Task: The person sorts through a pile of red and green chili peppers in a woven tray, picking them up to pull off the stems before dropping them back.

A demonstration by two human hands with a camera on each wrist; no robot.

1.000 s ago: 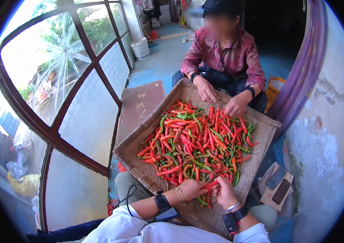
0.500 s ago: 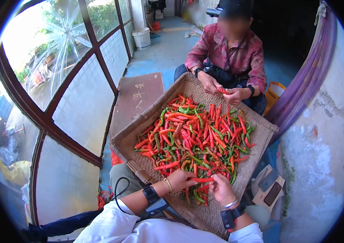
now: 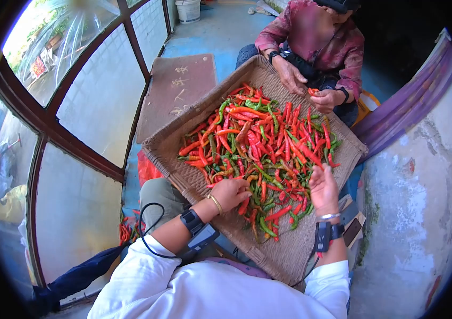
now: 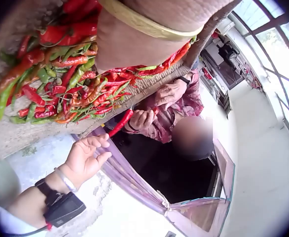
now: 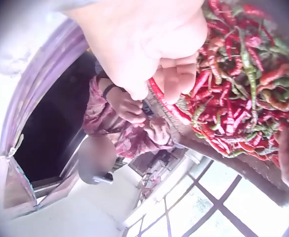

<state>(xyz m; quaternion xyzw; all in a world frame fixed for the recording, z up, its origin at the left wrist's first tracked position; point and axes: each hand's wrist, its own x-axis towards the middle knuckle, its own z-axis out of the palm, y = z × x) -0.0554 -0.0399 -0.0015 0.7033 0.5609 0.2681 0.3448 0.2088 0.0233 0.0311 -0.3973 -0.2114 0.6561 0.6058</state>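
A shallow woven basket (image 3: 167, 166) holds a heap of red and green chili peppers (image 3: 260, 138). Over its near left part is my left hand (image 3: 229, 194), fingers bent down toward the heap; I cannot tell whether they hold anything. Over the basket's right side my right hand (image 3: 323, 189) has its palm turned up and its thumb apart. A long red chili pepper (image 4: 121, 123) reaches out from the fingertips of this hand in the left wrist view. Across the basket, another person's hands (image 3: 327, 100) have a small red piece at the fingertips.
The other person (image 3: 311, 32) sits at the basket's far side. A brown board (image 3: 175, 87) lies to the left beside the window frame. Toward the right are a phone (image 3: 352, 233), a purple curtain (image 3: 412, 109) and a rough wall (image 3: 412, 212). A white bucket (image 3: 187, 10) stands far back.
My hands held a red chili pepper between them and have since parted. The right hand moved up and right with its palm turned up; the left moved slightly up and left. The head view has tilted down.
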